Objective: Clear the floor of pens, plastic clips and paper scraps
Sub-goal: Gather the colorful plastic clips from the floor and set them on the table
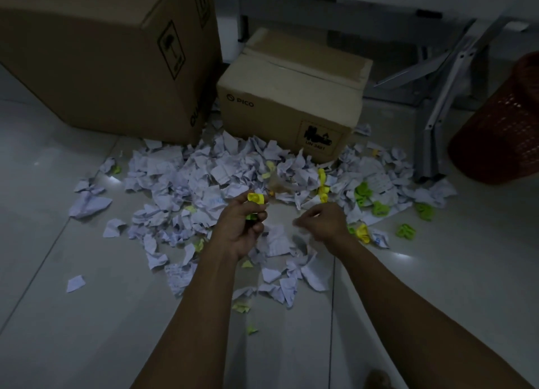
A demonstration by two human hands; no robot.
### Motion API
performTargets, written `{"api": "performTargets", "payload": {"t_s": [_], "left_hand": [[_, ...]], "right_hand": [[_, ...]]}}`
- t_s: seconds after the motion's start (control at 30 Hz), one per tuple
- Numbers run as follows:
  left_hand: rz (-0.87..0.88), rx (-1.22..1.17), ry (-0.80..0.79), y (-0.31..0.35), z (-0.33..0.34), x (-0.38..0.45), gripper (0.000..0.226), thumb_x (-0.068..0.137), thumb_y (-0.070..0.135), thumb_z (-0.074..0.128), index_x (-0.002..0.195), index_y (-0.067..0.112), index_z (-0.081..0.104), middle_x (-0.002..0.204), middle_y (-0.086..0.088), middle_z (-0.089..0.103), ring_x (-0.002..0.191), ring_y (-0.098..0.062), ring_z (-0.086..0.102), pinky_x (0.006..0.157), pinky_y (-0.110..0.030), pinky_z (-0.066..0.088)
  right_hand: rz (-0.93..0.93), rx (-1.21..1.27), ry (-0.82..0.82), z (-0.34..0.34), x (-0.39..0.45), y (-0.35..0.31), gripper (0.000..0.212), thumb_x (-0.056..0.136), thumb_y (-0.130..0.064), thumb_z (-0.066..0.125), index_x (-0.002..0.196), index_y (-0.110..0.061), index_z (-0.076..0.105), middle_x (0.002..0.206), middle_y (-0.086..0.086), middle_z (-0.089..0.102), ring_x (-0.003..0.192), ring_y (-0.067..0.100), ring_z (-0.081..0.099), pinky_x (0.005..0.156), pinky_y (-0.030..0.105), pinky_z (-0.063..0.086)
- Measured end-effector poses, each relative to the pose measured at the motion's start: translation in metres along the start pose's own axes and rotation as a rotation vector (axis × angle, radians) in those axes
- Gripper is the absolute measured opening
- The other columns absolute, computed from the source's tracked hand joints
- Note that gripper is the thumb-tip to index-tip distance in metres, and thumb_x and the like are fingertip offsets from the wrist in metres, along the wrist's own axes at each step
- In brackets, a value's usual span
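Head view: left hand (242,228) grips yellow plastic clips (256,198); crumpled paper scraps (186,184) apparently underneath.

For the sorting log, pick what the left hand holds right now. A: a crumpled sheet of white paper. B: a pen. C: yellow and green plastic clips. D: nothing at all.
C: the left hand grips a bunch of plastic clips, yellow ones sticking out above the fingers and a green one showing lower in the fist.

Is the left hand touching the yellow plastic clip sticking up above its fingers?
Touching. The head view shows the left hand with fingers curled round the yellow plastic clip, whose top pokes out above them, with no gap visible.
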State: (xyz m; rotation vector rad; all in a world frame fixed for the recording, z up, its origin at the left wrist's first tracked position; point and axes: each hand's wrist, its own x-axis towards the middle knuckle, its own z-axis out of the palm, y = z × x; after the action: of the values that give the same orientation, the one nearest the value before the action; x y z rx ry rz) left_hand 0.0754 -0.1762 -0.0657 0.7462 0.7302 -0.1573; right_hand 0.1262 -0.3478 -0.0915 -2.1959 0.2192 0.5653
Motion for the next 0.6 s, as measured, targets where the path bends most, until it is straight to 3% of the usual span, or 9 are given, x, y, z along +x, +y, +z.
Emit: {"api": "performTargets", "payload": {"t_s": [0.1, 0.2, 0.27, 0.4, 0.5, 0.6], "left_hand": [[-0.004, 0.014, 0.020, -0.003, 0.001, -0.003, 0.045, 0.091, -0.010, 0.047, 0.123, 0.021, 0.052, 0.088, -0.010, 0.058, 0.055, -0.016, 0.047, 0.035, -0.018, 0.032], [-0.018, 0.062, 0.019, -0.007, 0.004, -0.009, 0.047, 0.091, -0.008, 0.050, 0.126, 0.022, 0.053, 0.085, -0.008, 0.055, 0.057, -0.017, 0.046, 0.036, -0.017, 0.033], [-0.044, 0.042, 0.020, -0.010, 0.007, -0.011, 0.038, 0.090, -0.004, 0.053, 0.121, 0.019, 0.056, 0.084, -0.006, 0.055, 0.057, -0.017, 0.047, 0.036, -0.017, 0.032], [-0.141, -0.048, 0.011, -0.016, 0.006, -0.014, 0.021, 0.084, 0.013, 0.062, 0.104, 0.018, 0.056, 0.076, -0.001, 0.053, 0.056, -0.016, 0.048, 0.038, -0.016, 0.031], [-0.147, -0.075, 0.022, -0.018, 0.004, -0.017, 0.022, 0.084, 0.017, 0.062, 0.105, 0.018, 0.055, 0.072, -0.003, 0.051, 0.056, -0.017, 0.048, 0.037, -0.017, 0.031], [-0.134, -0.059, 0.039, -0.019, 0.003, -0.016, 0.029, 0.086, 0.018, 0.061, 0.113, 0.016, 0.052, 0.070, -0.003, 0.051, 0.053, -0.017, 0.048, 0.037, -0.018, 0.031]], "right_hand": [[0.093, 0.007, 0.342, -0.008, 0.011, 0.006, 0.012, 0.082, -0.016, 0.067, 0.078, -0.008, 0.074, 0.080, 0.013, 0.071, 0.079, 0.030, 0.067, 0.069, 0.036, 0.055], [0.148, 0.045, 0.462, -0.018, 0.017, 0.010, 0.012, 0.083, -0.020, 0.065, 0.088, -0.013, 0.073, 0.094, 0.013, 0.071, 0.092, 0.035, 0.064, 0.079, 0.037, 0.052], [0.155, 0.054, 0.457, -0.021, 0.020, 0.009, 0.016, 0.080, -0.025, 0.070, 0.090, -0.013, 0.073, 0.094, 0.012, 0.070, 0.091, 0.034, 0.063, 0.080, 0.036, 0.049], [0.095, 0.083, 0.398, -0.018, 0.023, 0.005, 0.028, 0.077, -0.029, 0.078, 0.077, -0.001, 0.072, 0.073, 0.011, 0.068, 0.071, 0.029, 0.064, 0.071, 0.039, 0.053], [0.077, 0.075, 0.356, -0.014, 0.027, 0.006, 0.030, 0.074, -0.033, 0.080, 0.074, -0.004, 0.073, 0.073, 0.011, 0.068, 0.076, 0.028, 0.066, 0.070, 0.037, 0.054], [0.060, 0.048, 0.323, -0.011, 0.030, 0.009, 0.030, 0.071, -0.022, 0.081, 0.076, 0.006, 0.070, 0.079, 0.020, 0.070, 0.072, 0.032, 0.065, 0.064, 0.041, 0.054]]}}
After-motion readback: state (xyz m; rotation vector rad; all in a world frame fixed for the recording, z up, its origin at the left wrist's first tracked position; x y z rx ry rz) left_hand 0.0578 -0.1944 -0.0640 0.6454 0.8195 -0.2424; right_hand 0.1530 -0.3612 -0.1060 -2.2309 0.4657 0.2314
